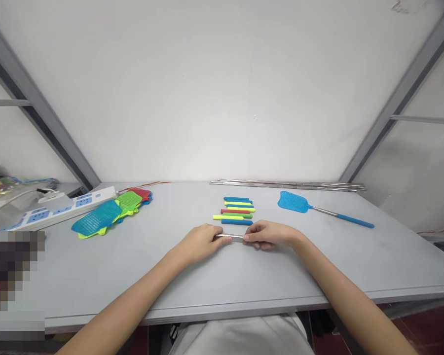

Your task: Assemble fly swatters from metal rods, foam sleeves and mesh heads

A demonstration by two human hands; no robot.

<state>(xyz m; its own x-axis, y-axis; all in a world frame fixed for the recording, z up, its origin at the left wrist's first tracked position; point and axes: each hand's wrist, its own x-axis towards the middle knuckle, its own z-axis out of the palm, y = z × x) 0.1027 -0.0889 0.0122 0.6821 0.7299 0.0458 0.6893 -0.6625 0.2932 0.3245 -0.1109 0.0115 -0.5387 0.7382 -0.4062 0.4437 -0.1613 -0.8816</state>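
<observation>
Low over the grey table, a thin silver metal rod [232,236] spans the gap between my hands. My left hand [203,242] is closed on its left end, thumb along the front. The right end sits in the pinched fingers of my right hand [263,233]. Just beyond the rod lies a row of coloured plastic handles [237,216] in blue, yellow, green and red, side by side. A blue fly swatter [295,202] with a metal shaft and blue handle rests to the right of my right hand.
On the left lies an overlapping pile of fly swatter heads [99,217] beside a white power strip [68,208]. A bundle of long metal rods [288,185] lies along the back wall. Grey frame posts [395,93] stand at both sides. The table's front edge [244,309] runs before me.
</observation>
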